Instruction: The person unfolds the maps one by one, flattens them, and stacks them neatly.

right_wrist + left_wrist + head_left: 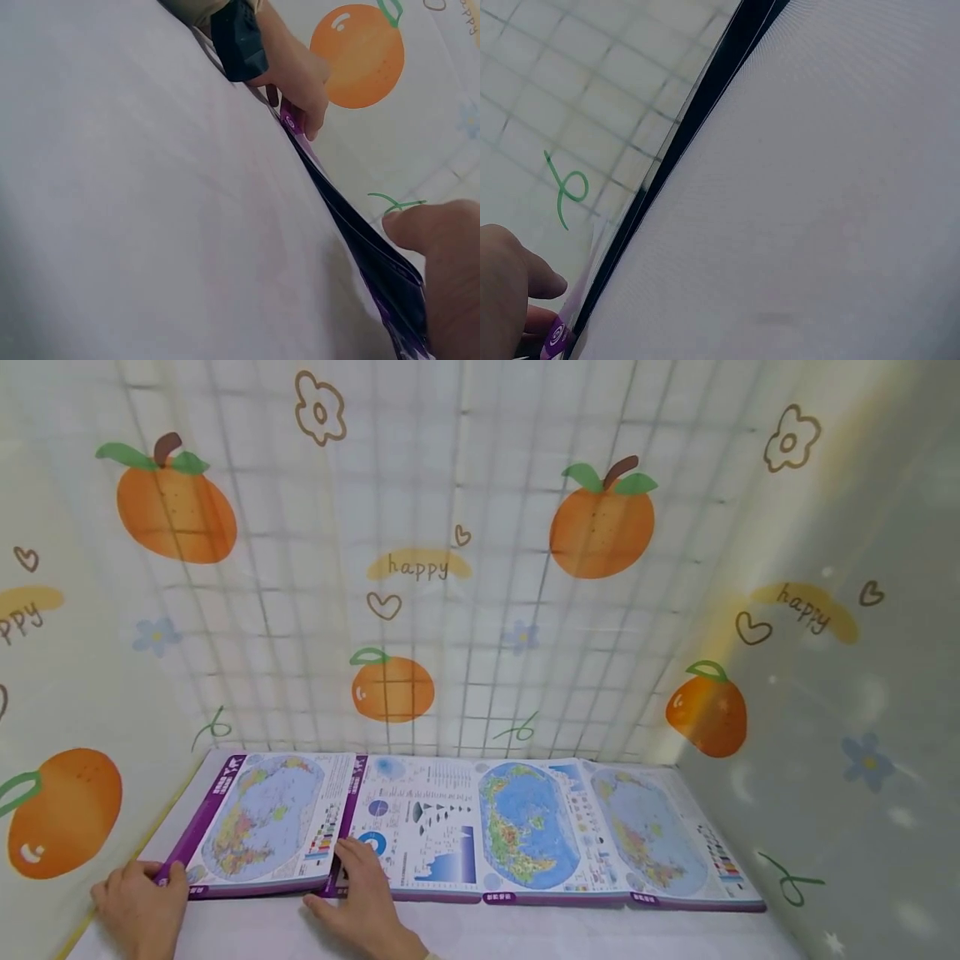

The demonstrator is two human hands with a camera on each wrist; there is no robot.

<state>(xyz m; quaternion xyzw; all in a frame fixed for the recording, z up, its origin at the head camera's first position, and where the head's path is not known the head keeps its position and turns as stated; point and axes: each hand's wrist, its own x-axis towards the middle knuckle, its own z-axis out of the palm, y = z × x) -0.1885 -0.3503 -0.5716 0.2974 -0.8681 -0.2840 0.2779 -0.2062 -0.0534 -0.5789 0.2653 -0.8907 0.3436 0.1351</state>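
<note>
Printed maps with purple borders lie side by side in a row. The leftmost map [270,818] shows a pale blue world map and a purple strip along its left side. At its front left corner my left hand [142,906] pinches the purple edge between thumb and curled fingers; the purple corner [291,120] shows in the right wrist view. My right hand [367,902] rests at this map's front right corner, fingers along its right edge and thumb spread out in front. Under that hand lies part of the neighbouring chart sheet [442,835].
Further right lie a bright blue relief map [531,827] and another pale map [656,835]. All rest on a white surface [540,935]. Translucent curtains printed with oranges stand at the back and both sides, with a wire grid [495,610] behind the back one.
</note>
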